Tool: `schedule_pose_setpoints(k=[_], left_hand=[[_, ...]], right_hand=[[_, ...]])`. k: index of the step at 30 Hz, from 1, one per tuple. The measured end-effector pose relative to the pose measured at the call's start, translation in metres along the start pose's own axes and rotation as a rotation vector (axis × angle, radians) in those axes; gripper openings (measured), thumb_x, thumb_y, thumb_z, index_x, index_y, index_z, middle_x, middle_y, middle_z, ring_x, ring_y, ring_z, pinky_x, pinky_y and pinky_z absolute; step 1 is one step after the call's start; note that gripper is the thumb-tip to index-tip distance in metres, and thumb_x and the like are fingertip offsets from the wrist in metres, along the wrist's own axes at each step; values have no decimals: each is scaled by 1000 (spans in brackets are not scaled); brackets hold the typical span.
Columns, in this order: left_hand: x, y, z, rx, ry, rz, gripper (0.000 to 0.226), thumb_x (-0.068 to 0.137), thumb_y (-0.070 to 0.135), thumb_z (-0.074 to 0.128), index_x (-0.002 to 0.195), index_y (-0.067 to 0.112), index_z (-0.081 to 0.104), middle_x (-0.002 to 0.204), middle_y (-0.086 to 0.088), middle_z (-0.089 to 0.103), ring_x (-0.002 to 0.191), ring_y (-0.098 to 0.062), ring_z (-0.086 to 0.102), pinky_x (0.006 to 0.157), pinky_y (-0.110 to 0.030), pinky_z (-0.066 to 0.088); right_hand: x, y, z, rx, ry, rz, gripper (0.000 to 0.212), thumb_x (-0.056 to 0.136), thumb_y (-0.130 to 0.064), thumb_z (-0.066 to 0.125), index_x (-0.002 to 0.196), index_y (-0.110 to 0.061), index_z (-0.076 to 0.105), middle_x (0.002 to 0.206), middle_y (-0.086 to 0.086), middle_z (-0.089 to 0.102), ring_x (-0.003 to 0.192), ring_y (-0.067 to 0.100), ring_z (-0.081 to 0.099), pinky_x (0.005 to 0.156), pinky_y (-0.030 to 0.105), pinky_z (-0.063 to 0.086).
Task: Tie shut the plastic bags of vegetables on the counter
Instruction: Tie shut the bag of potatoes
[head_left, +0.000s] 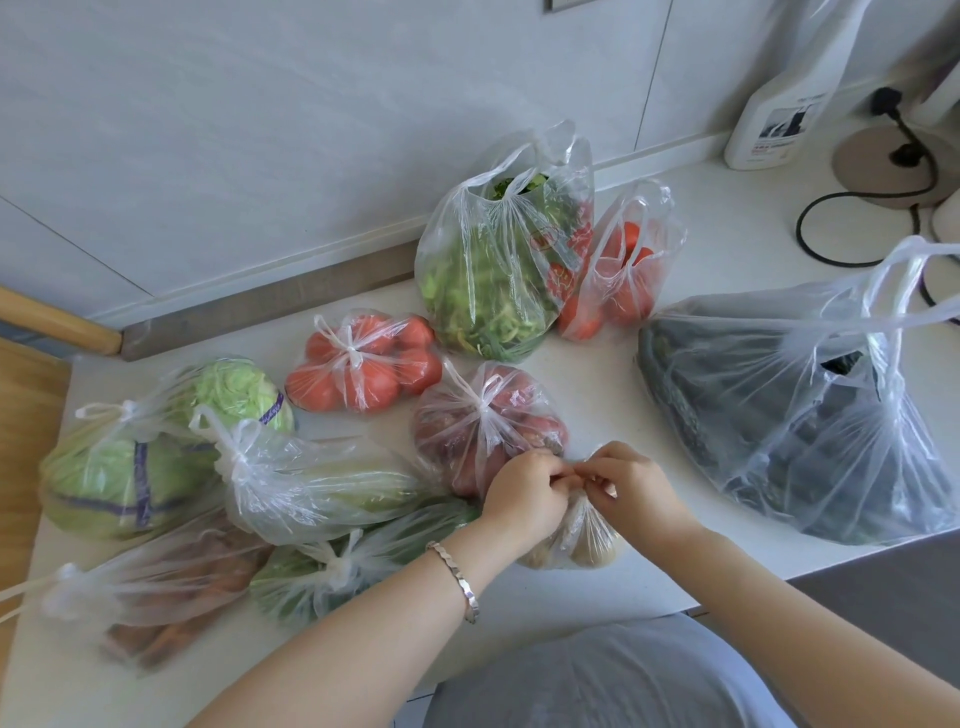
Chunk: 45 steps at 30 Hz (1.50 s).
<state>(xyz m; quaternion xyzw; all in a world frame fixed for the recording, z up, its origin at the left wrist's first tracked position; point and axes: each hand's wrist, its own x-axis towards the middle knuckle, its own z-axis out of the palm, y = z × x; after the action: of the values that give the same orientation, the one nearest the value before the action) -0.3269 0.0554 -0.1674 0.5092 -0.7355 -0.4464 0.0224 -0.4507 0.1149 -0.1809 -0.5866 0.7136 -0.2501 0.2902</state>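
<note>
Pinching the handles of a small bag of pale vegetables (582, 540) at the worktop (597, 415) edge, left hand (524, 491) and right hand (631, 486) both closed. Thin handles could slip or tear; bag could roll off.

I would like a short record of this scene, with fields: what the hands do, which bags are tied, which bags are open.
hands: left hand and right hand pinch the top of a small bag of pale vegetables
tied bags: flat tomato bag, reddish vegetable bag, cabbage bag, pale long vegetable bag, carrot bag, green bag at front
open bags: leafy greens bag, upright tomato bag, dark vegetable bag
surface: white counter
</note>
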Motion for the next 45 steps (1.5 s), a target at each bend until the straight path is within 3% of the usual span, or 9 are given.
schedule_pose_setpoints(k=[4,8,17,22,26,31,34,39,45], left_hand=[[-1,-1,-2,5,8,5,21,91,21,53,100,13,70,97,-5,65,84,-14,54,72,-20,37],[-4,-1,-4,-80,-3,-12,20,90,19,53,95,10,71,90,-9,70,78,-16,57,72,-26,46],[-5,-9,3,162,95,225,24,92,18,50,85,1,65,87,-10,57,87,-26,54,74,-40,47],[-7,-12,5,224,132,293,24,92,15,48,87,-1,65,89,-14,57,89,-28,53,75,-39,46],[-5,-17,-1,28,41,261,21,92,14,51,98,4,68,93,-11,61,91,-21,56,79,-29,45],[-4,-14,-4,-246,-72,-37,24,91,20,56,109,9,66,98,-3,64,90,-10,56,71,-8,41],[-2,-14,-5,-256,-139,-105,23,91,22,56,106,9,67,96,-5,66,86,-10,56,74,-13,43],[-2,-15,-3,-212,-162,-152,23,90,25,57,104,9,68,98,-7,69,93,-17,61,89,-30,48],[-1,-19,-4,194,-6,58,22,92,15,50,93,7,70,103,-9,65,97,-24,59,83,-32,47]], right_hand=[[3,0,4,-92,3,-91,10,65,-6,69,72,-11,75,74,8,59,47,17,56,51,17,41],[1,2,4,33,43,-76,16,68,-4,65,78,-9,76,69,8,66,59,9,52,64,1,37],[6,-5,-11,568,-107,480,21,75,-6,73,74,-13,54,67,1,64,48,0,57,47,6,42],[13,-3,-18,446,-224,545,26,75,0,71,60,-14,55,62,1,56,54,8,50,50,13,40],[13,-7,-21,689,-345,593,19,79,3,65,67,-10,58,68,5,58,59,10,53,53,11,45],[9,-6,-18,519,-329,355,26,78,2,67,94,-16,74,95,4,74,87,13,66,86,23,52],[1,-3,-8,219,-218,141,23,78,-5,69,97,-18,74,86,0,70,80,13,63,76,10,47],[-7,11,0,-126,-13,-246,11,72,-19,66,78,-15,75,74,4,66,61,21,64,53,26,54],[-13,26,3,-439,63,-479,8,65,-19,69,71,-24,72,78,-5,64,83,14,45,70,27,45]])
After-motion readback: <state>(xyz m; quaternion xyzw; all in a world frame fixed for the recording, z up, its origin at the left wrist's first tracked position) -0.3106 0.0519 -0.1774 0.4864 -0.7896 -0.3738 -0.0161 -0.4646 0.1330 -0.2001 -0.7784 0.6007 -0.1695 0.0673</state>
